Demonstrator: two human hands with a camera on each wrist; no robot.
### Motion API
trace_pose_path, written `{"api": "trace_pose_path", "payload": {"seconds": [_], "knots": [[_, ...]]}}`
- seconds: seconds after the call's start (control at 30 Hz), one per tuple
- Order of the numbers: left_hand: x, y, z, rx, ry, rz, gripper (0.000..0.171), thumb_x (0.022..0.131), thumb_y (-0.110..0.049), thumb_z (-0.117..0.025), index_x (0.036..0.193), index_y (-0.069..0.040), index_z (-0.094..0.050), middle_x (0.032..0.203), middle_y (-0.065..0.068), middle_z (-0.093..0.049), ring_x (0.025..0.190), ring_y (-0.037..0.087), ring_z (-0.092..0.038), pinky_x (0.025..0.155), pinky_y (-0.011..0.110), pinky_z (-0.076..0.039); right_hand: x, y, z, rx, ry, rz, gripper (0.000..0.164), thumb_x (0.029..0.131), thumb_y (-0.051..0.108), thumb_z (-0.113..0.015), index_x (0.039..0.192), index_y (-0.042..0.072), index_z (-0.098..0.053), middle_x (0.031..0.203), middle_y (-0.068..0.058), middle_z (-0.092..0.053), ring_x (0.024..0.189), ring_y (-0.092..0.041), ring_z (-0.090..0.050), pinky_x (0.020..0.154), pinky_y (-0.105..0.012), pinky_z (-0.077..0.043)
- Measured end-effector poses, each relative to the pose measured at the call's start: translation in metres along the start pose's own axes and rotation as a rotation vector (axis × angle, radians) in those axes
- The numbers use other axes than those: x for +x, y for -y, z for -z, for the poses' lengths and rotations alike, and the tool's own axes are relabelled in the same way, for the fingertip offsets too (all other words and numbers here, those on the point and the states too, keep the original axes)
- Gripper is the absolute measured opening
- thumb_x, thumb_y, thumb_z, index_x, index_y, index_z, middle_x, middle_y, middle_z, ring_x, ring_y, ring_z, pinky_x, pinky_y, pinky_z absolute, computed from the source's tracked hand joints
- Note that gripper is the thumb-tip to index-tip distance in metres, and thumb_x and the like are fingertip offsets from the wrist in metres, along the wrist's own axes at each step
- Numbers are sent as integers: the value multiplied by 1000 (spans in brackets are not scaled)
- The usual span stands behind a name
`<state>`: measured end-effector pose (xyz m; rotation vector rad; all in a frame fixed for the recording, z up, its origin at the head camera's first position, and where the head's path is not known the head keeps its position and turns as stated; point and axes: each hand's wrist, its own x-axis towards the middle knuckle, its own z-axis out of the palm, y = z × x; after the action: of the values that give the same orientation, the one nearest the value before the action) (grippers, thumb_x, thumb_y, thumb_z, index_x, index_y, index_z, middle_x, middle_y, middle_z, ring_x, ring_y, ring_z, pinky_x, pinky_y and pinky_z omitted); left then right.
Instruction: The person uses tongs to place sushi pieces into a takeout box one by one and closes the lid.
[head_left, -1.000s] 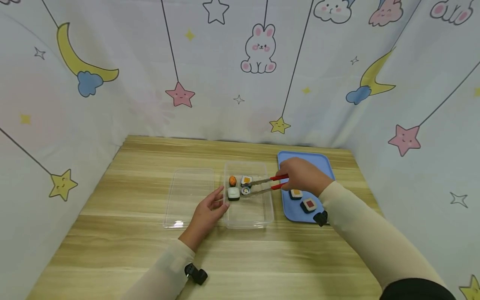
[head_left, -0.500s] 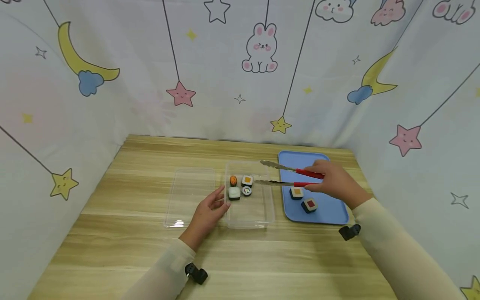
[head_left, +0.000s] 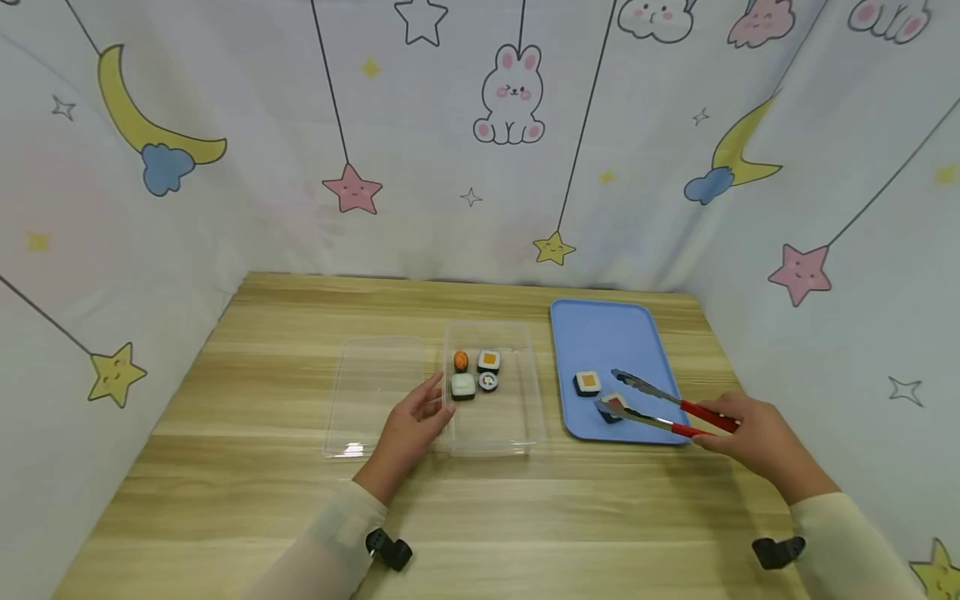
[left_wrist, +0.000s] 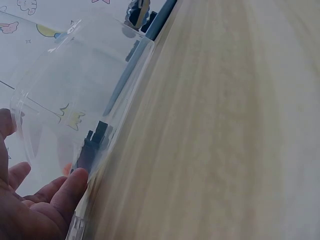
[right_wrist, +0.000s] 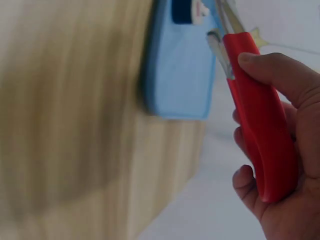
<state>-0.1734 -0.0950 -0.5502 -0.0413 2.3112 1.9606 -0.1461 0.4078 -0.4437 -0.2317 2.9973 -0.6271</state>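
Note:
My right hand (head_left: 765, 442) grips the red handles of metal tongs (head_left: 707, 415), whose arms are spread over the blue tray (head_left: 603, 333). One tong tip overlaps a sushi piece with a red centre (head_left: 610, 416); a yellow-centred sushi piece (head_left: 588, 382) lies just behind it. With relaxed fingers, my left hand (head_left: 408, 425) touches the left wall of a clear plastic box (head_left: 495, 429). Inside the box sit an orange-topped sushi (head_left: 461, 361), a white-topped sushi (head_left: 462, 385), a yellow-centred square sushi (head_left: 489, 360) and a small round roll (head_left: 488, 382).
Left of the box lies its flat clear lid (head_left: 375, 383). Everything stands on a wood-grain table (head_left: 480, 517), with a printed white curtain (head_left: 442, 233) along its back and sides.
My right hand has drawn the tongs out of the box, leaving the yellow-centred sushi there. The opened tongs moved right and down to the tray. My left hand stayed at the box.

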Motion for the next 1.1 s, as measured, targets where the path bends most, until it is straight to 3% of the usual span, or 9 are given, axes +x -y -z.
{"api": "trace_pose_path", "payload": {"seconds": [0.27,0.63,0.9,1.1], "knots": [[0,-2,0,13,-6,-1,63,97,-22,-76,155,-26,-52,144,16,-61,129,31,-61,102,50,-52,-16,-11,-20,15,-10,-33,54,82,33,-90,125,5,-76,101,-8,-70,83,-20,-57,64,-33,-48],[-1,-2,1,10,-4,-6,63,97,-22,-76,155,-26,-52,144,15,-61,128,30,-62,100,48,-53,-16,-13,-23,28,-60,-6,49,81,32,-91,120,6,-78,99,-5,-72,82,-19,-58,63,-29,-49],[-1,-1,1,15,-7,-2,63,97,-23,-76,155,-25,-51,144,16,-60,129,31,-61,102,50,-52,-11,-6,-9,35,-109,21,46,82,28,-91,120,4,-78,97,-8,-71,77,-16,-56,60,-27,-48],[-1,-2,1,14,0,9,63,97,-23,-75,155,-26,-51,145,17,-60,129,32,-61,103,50,-51,0,14,8,11,-157,91,47,82,28,-90,119,3,-78,101,-10,-71,78,-18,-57,60,-27,-49]]}}
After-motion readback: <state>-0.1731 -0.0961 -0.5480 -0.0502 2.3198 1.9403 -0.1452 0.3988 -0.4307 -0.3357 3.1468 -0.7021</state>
